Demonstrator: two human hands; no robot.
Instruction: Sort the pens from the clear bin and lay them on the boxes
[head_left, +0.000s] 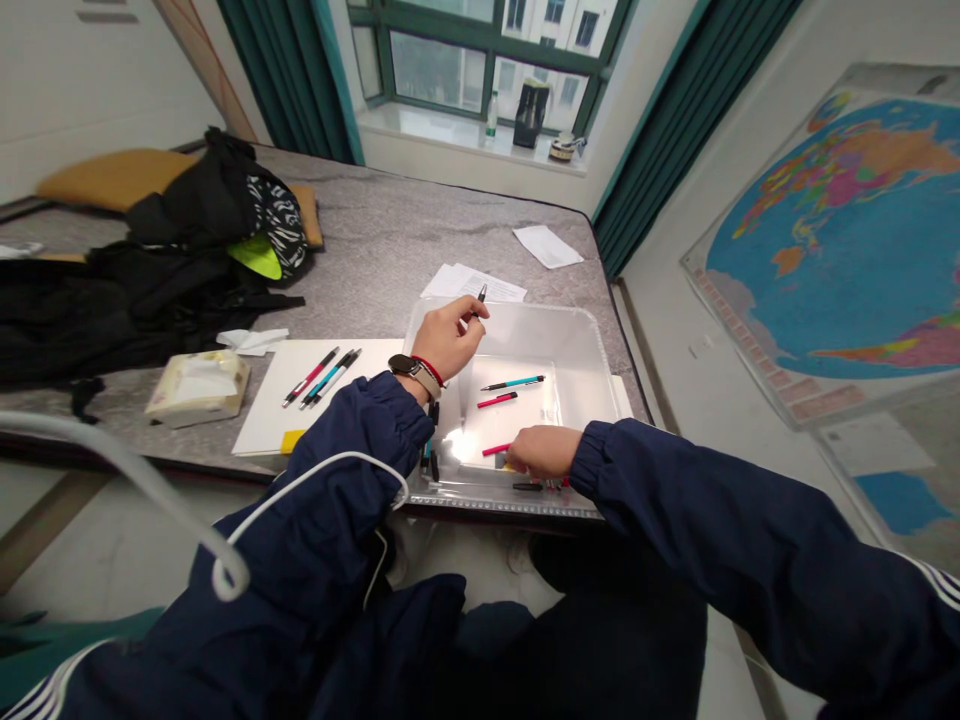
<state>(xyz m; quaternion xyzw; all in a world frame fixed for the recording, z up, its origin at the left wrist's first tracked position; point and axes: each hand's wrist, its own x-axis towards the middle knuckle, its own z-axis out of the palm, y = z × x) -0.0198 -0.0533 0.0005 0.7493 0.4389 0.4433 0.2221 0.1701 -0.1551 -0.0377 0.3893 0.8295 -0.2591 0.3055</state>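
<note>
1. Right hand is held low inside clear bin; fingertips hidden, grip cannot be told.
2. Dark pen is pinched by raised left hand.
3. Turquoise-black piece is seen between hands.

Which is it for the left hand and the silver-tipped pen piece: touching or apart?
Touching. The head view shows the left hand with the silver-tipped pen piece pinched in its fingers, the tip sticking out past them.
</note>
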